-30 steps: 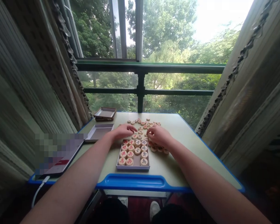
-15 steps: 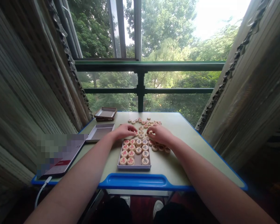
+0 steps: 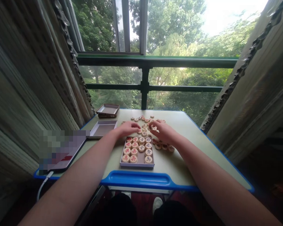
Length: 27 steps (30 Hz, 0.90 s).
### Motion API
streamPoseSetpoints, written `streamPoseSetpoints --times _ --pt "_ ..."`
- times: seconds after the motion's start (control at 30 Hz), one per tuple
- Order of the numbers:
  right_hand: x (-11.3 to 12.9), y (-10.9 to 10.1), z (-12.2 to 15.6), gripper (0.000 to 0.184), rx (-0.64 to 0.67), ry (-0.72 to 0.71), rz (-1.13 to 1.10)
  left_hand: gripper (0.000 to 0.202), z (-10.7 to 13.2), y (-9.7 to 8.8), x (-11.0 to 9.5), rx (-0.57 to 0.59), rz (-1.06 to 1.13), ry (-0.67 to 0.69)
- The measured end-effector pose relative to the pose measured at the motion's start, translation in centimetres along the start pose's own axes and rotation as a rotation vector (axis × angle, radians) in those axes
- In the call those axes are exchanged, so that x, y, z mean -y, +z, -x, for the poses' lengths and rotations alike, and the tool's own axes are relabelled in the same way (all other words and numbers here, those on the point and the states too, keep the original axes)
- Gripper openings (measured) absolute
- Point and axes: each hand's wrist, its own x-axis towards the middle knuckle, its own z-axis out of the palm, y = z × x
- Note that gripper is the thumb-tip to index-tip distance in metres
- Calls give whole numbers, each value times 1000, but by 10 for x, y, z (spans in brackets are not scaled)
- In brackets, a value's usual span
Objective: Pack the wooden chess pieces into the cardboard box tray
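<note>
A shallow grey box (image 3: 137,164) lies on the pale green table (image 3: 179,157), holding several round wooden chess discs (image 3: 138,148) with red and dark characters. More loose discs (image 3: 143,121) are scattered beyond it and to its right. My left hand (image 3: 127,128) rests palm down just past the box's far left corner, fingers stretched toward the loose discs. My right hand (image 3: 161,131) hovers at the box's far right corner, fingertips pinched on a disc (image 3: 154,128).
An empty box lid (image 3: 102,128) lies left of the box, with a small brown tray (image 3: 108,110) behind it. A phone with a white cable (image 3: 58,157) sits at the table's left edge. Curtains hang on both sides; a green window rail (image 3: 155,61) runs behind.
The view has tilted slightly. My right hand has lifted a little and pinched a disc near the pile; my left hand stays flat beside the box's far edge.
</note>
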Motion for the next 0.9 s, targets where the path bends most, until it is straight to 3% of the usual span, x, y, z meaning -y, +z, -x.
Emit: streamPoseSetpoints --times 0.2,0.37,0.57,0.9 --pt "-4 -2 -1 28 112 -34 50 37 0 -1 2 18 0 10" --pt "-4 -2 -1 50 102 17 69 33 0 -2 1 24 3 20" --pt "-7 -4 -4 29 143 53 96 31 0 -3 0 4 -8 17" --pt "-4 -7 -5 23 177 62 112 31 0 -2 4 15 -4 15"
